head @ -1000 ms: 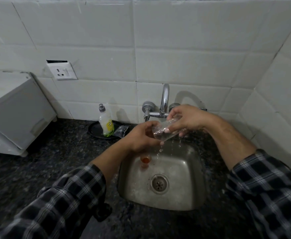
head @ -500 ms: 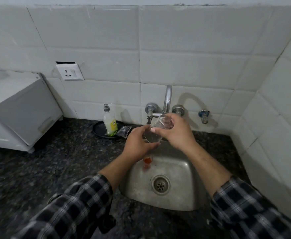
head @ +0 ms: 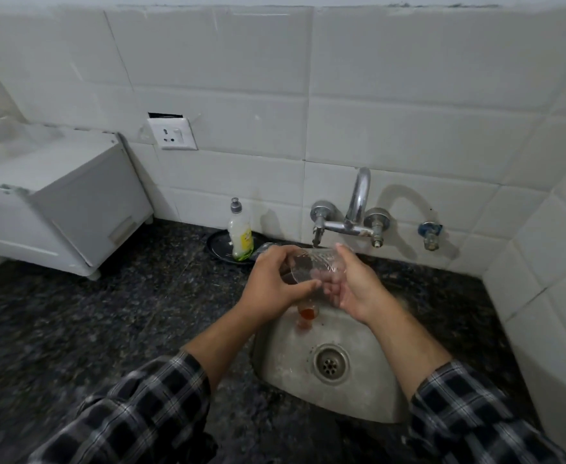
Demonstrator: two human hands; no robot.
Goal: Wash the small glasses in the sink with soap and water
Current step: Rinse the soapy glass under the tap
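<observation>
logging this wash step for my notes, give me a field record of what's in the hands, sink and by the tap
held item: clear glass, tilted, just below the tap spout
left hand: grips the clear glass
right hand: holds its other side
sink: second glass with reddish residue
counter: soap bottle on black dish
water flow: cannot tell

Dimly lit, cool and flat, from the upper left: soft arched shadow of tap thrown rightward on tiles, fainter one beside bottle. Dull sheen on sink, small highlights along the spout. Strongly bowed toward the edges, tile lines curving, corners stretched. Slightly smeared around left hand and right hand; glass faint against fingers. Soft at sleeves; grainy, murky across counter.
</observation>
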